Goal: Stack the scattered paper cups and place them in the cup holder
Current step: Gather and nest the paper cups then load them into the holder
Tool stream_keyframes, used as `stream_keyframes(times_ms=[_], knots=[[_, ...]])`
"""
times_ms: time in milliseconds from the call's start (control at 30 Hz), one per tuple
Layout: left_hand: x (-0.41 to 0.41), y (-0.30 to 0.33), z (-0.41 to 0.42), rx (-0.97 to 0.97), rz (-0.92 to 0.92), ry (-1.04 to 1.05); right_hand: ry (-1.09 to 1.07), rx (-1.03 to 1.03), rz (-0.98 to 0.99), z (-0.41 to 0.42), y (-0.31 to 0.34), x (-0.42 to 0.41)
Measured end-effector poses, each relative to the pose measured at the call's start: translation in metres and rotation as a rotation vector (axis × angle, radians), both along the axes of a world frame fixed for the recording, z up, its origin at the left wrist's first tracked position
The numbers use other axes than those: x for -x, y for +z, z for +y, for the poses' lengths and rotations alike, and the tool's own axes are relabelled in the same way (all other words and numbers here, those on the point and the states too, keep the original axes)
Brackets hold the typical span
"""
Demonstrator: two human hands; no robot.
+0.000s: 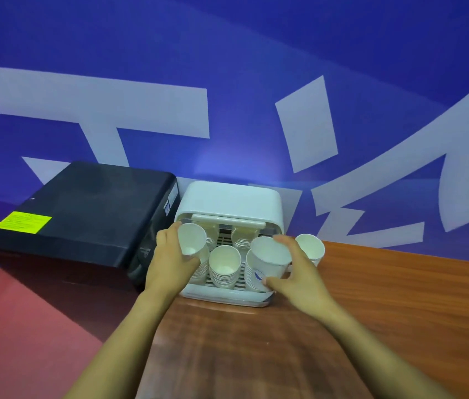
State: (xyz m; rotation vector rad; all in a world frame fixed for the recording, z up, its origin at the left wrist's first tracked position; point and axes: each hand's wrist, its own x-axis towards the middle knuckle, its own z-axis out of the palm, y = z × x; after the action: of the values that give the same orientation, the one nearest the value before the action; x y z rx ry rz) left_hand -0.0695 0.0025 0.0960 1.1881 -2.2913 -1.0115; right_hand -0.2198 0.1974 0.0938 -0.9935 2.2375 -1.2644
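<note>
A white cup holder (229,197) with its lid raised stands at the back of the wooden table, against the wall. Several stacks of white paper cups fill it, one at the front middle (224,264). My left hand (170,254) grips a tilted paper cup (190,239) over the holder's left side. In my right hand (293,272) is a larger cup (268,262) with a blue mark, held at the holder's front right. One more paper cup (311,249) stands on the table just right of the holder, behind my right hand.
A black machine (83,214) with a yellow label sits close to the left of the holder. The wooden table (371,298) runs right and toward me; its left edge drops to a red floor (12,312). A blue wall (227,82) rises behind.
</note>
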Motion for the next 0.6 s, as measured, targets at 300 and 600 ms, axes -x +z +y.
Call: stream_keyframes(times_ms=[300, 600], knots=[[0.009, -0.014, -0.016, -0.014, -0.043, -0.066, 0.021, 0.040, 0.036, -0.040, 0.002, -0.016], [-0.002, -0.032, -0.022, -0.017, -0.243, -0.102, 0.015, 0.026, 0.124, -0.073, -0.003, -0.023]])
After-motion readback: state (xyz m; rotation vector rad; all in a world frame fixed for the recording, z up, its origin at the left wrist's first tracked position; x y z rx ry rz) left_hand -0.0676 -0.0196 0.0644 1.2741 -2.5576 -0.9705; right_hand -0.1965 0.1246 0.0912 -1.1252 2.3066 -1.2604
